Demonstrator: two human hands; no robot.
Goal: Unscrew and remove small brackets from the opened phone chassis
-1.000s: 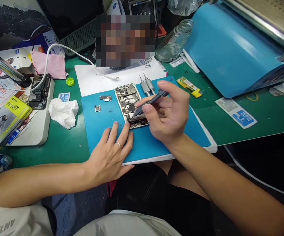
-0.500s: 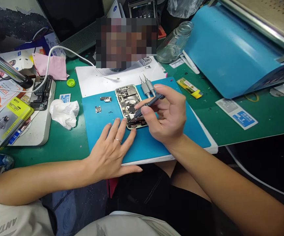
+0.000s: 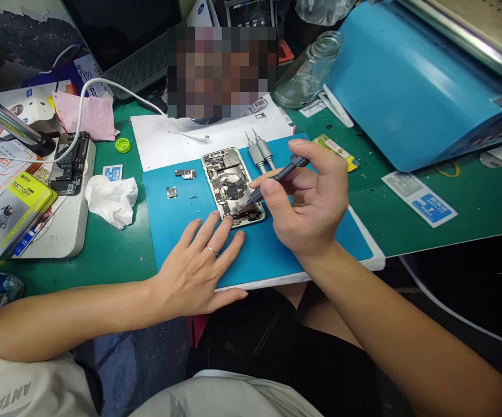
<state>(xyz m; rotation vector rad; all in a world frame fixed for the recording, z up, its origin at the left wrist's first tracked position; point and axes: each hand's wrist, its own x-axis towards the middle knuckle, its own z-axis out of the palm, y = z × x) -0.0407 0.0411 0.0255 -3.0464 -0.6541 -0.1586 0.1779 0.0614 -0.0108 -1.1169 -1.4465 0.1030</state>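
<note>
An opened smartphone (image 3: 233, 186) with its inner parts bare lies on a blue mat (image 3: 177, 231). My right hand (image 3: 309, 200) grips a dark, slim screwdriver (image 3: 272, 184), slanted with its tip over the phone's lower right part. My left hand (image 3: 199, 263) rests palm down on the mat with spread fingers, a fingertip touching the phone's lower edge. Left of the phone are two small parts, a metal-and-black piece (image 3: 185, 174) and a squarish module (image 3: 171, 192). Two grey-handled pointed tools (image 3: 259, 152) lie beyond the phone, behind my right hand.
A crumpled tissue (image 3: 112, 200) and green cap (image 3: 123, 145) lie left of the mat. Further left, another disassembled phone (image 3: 69, 171) rests on a white device. A glass jar (image 3: 309, 72) and large blue cover (image 3: 407, 87) stand behind. A white cable (image 3: 86, 92) arches over the table.
My right hand and the screwdriver have shifted right and slightly up, so more of the phone's middle shows. My left hand remains by its lower edge. The whole view has moved slightly.
</note>
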